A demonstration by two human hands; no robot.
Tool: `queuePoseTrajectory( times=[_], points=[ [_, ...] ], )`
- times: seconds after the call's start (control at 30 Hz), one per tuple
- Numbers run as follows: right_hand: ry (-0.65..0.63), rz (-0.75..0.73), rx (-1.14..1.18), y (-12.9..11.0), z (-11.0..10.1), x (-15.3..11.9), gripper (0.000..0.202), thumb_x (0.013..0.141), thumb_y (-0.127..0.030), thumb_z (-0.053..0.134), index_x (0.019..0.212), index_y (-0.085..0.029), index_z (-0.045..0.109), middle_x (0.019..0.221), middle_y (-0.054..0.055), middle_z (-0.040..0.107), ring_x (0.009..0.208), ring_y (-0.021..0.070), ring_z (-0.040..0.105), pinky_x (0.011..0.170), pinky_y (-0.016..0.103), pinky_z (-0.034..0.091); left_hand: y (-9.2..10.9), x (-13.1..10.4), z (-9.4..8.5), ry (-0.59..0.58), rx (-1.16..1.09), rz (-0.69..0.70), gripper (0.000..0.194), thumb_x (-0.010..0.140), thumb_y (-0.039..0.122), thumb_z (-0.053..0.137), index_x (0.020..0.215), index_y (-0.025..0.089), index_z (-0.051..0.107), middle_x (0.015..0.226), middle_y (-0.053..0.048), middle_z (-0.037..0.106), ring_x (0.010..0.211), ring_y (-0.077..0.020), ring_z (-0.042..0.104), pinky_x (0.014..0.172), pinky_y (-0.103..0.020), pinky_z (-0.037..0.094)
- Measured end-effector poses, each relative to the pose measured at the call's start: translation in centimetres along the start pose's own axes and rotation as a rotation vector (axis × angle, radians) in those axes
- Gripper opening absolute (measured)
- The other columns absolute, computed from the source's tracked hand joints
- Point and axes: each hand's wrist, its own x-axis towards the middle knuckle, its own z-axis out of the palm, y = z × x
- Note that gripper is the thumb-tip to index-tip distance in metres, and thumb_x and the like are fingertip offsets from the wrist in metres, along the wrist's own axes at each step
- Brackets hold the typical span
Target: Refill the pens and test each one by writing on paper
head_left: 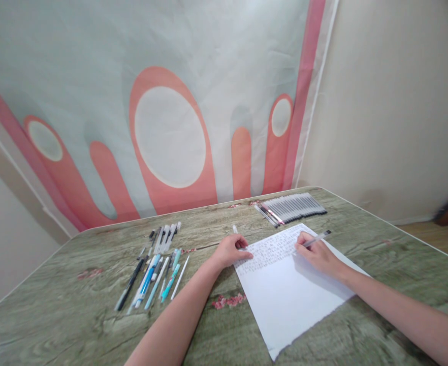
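A white sheet of paper (285, 305) lies at an angle on the table, its upper part covered with lines of dark handwriting and its lower edge ragged. My right hand (317, 256) rests on the sheet, closed round a clear-barrelled pen (320, 237). The dark end of this pen points up and to the right; its tip meets the paper near the written lines. At the sheet's upper left edge lies my left hand (229, 250), its thumb on the paper and apart from the curved fingers. A small whitish object (235, 230) pokes out just beyond those fingers, mostly hidden.
Several pens and markers (148, 279) in blue, teal, black and white lie on the left. Behind them are several clear pens (166, 238). A long row of similar pens (296, 207) lines the table's (94, 284) far right. A patterned cloth (224, 61) hangs behind.
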Motion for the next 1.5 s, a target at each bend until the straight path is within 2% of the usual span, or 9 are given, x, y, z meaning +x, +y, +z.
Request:
queuePoseTrajectory(
  times=[0.27,0.5,0.63,0.8,0.93,1.07,1.17,1.3,1.5],
  points=[
    [0.061,0.142,0.158,0.7,0.4,0.2,0.023,0.075,-0.038,0.049,0.063,-0.019,0.046,0.053,-0.004,0.046,0.048,0.01,0.042,0.048,0.023,0.035,-0.1,0.0,0.0,0.001,0.023,-0.005,0.039,0.052,0.043,0.071,0.077,0.015,0.06,0.073,0.0,0.059,0.065,-0.0118,0.05,0.058,-0.021,0.037],
    [-0.104,0.027,0.221,-3.4,0.4,1.4,0.028,0.077,-0.044,0.047,0.077,-0.018,0.056,0.062,-0.002,0.051,0.055,0.0099,0.046,0.051,0.021,0.037,-0.5,-0.1,0.1,0.013,0.036,0.014,0.039,0.052,0.045,0.069,0.077,0.016,0.061,0.072,0.0,0.059,0.066,-0.0122,0.05,0.059,-0.021,0.037],
    [-0.234,-0.013,0.318,-5.7,3.4,4.3,0.032,0.08,-0.046,0.042,0.086,-0.017,0.055,0.064,-0.001,0.055,0.057,0.011,0.05,0.051,0.021,0.039,-0.5,-0.3,0.1,0.02,0.023,0.018,0.038,0.053,0.044,0.069,0.077,0.016,0.061,0.07,0.001,0.057,0.064,-0.0115,0.049,0.057,-0.02,0.037],
    [-0.209,-0.122,0.343,-6.5,9.2,9.5,0.032,0.083,-0.044,0.038,0.09,-0.018,0.056,0.071,0.001,0.059,0.066,0.0129,0.056,0.059,0.024,0.044,-0.1,-0.6,0.1,0.04,0.005,0.062,0.033,0.056,0.039,0.069,0.076,0.016,0.061,0.07,0.001,0.058,0.063,-0.0112,0.049,0.057,-0.02,0.037],
    [-0.137,-0.168,0.252,-5.8,11.9,11.6,0.029,0.084,-0.037,0.037,0.097,-0.019,0.056,0.078,0.002,0.062,0.066,0.0139,0.057,0.064,0.028,0.045,-0.4,-0.6,-0.1,0.077,-0.054,0.042,0.025,0.064,0.036,0.064,0.074,0.014,0.06,0.066,0.0,0.059,0.059,-0.0105,0.05,0.056,-0.02,0.038],
    [-0.096,-0.311,0.135,-5.0,12.4,11.3,0.025,0.078,-0.025,0.046,0.099,-0.016,0.055,0.083,0.006,0.063,0.077,0.0178,0.058,0.073,0.032,0.044,-2.4,-0.3,-1.4,0.325,0.063,-0.033,0.014,0.069,0.025,0.059,0.079,0.015,0.06,0.073,-0.002,0.06,0.065,-0.012,0.052,0.064,-0.024,0.041],
    [-0.11,-0.358,0.109,-4.6,12.4,10.8,0.028,0.075,-0.017,0.047,0.102,-0.016,0.053,0.089,0.008,0.062,0.082,0.0186,0.058,0.077,0.033,0.043,-4.1,-0.3,-2.4,0.463,0.215,-0.06,0.021,0.072,0.018,0.055,0.091,0.017,0.061,0.087,-0.004,0.058,0.075,-0.0139,0.052,0.075,-0.028,0.04],
    [-0.107,-0.375,0.104,-4.5,12.7,10.4,0.031,0.073,-0.013,0.046,0.104,-0.017,0.052,0.092,0.008,0.062,0.086,0.0188,0.058,0.079,0.033,0.043,-4.9,-0.4,-2.8,0.435,0.355,-0.023,0.026,0.076,0.017,0.049,0.099,0.021,0.06,0.094,-0.005,0.055,0.088,-0.0162,0.05,0.083,-0.03,0.037],
    [-0.048,-0.362,0.09,-4.6,12.9,10.1,0.03,0.073,-0.012,0.045,0.101,-0.016,0.052,0.089,0.007,0.062,0.084,0.018,0.058,0.078,0.032,0.043,-4.9,0.0,-2.5,0.344,0.416,-0.042,0.017,0.078,0.02,0.047,0.088,0.021,0.061,0.091,-0.005,0.054,0.089,-0.017,0.049,0.084,-0.03,0.036]
  ],
)
